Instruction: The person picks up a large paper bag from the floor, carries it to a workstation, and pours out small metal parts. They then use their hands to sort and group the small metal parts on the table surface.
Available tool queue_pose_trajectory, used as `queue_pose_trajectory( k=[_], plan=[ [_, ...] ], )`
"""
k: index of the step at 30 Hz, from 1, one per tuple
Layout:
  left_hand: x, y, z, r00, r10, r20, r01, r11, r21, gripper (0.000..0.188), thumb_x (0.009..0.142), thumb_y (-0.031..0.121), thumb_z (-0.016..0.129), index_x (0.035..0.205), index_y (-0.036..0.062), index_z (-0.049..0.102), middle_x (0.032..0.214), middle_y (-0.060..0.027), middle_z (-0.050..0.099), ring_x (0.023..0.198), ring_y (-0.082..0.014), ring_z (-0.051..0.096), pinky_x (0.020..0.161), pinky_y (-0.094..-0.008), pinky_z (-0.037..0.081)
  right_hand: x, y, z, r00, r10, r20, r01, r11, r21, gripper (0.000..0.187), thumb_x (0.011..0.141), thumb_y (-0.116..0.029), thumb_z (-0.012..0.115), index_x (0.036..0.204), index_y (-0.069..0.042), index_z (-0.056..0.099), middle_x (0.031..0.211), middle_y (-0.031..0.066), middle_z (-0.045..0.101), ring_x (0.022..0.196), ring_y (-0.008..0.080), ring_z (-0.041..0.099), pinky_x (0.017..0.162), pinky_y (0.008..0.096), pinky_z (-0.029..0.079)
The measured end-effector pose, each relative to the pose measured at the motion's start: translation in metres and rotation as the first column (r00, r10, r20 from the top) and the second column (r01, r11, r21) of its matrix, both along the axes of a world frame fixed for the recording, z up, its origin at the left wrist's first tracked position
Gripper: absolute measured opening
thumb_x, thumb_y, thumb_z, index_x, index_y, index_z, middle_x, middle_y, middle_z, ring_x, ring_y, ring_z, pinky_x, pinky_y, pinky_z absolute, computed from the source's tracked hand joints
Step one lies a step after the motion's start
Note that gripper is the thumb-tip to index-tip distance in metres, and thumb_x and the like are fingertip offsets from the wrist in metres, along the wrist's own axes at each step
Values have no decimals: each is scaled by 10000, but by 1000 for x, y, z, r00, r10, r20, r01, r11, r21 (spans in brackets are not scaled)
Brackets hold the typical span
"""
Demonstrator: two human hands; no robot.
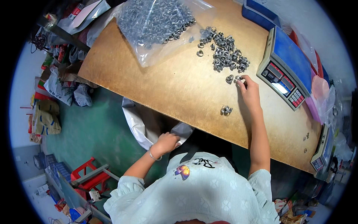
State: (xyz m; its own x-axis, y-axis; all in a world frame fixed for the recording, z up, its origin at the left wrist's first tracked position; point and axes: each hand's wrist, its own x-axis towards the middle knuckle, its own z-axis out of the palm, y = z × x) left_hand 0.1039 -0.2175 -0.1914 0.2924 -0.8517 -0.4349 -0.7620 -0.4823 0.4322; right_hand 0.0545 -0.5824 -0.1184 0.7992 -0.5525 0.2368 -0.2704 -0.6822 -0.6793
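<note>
My right hand (250,93) reaches over the table, thumb and forefinger closed on a small grey metal ring (238,78). Another such piece (229,79) lies just left of those fingertips. Beyond them spreads a loose pile of grey metal rings (225,54), and a small cluster of rings (226,110) sits nearer to me. Below the table's front edge, my left hand (166,143) is closed at the mouth of a white sack (136,121). Its fingers curl down, and what they hold, if anything, is hidden.
A clear plastic bag (154,26) full of rings lies on the wooden table (149,82). At right stands a blue-topped digital scale (285,67), with a blue bin (260,15) behind it. A second scale (322,151) is at the table's right end. A red stool (89,175) stands lower left.
</note>
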Motion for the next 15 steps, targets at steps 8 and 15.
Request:
queue_pose_trajectory(
  k=[8, 15],
  plan=[
    [-4, -22, 33, 983, 31, -183, -55, 991, -124, 317, 811, 253, 577, 1037, 30, 578, 979, -152, 589, 891, -322, 567, 777, -370, 452, -35, 44, 40, 989, 20, 143, -144, 73, 987, 115, 882, -131, 448, 879, -39, 516, 681, 44, 490, 476, 68, 390, 372, 193, 285],
    [-9, -38, 61, -504, -81, -860, -643, 700, 311, 370, 933, 312, 403, 1158, 26, 471, 1046, -112, 570, 1023, -265, 548, 876, -408, 443, -25, 142, 33, 918, 284, 277, -163, -367, 916, 269, 818, -41, 422, 1075, -24, 500, 1034, 133, 537, 841, 186, 532, 742, 293, 449]
  ],
)
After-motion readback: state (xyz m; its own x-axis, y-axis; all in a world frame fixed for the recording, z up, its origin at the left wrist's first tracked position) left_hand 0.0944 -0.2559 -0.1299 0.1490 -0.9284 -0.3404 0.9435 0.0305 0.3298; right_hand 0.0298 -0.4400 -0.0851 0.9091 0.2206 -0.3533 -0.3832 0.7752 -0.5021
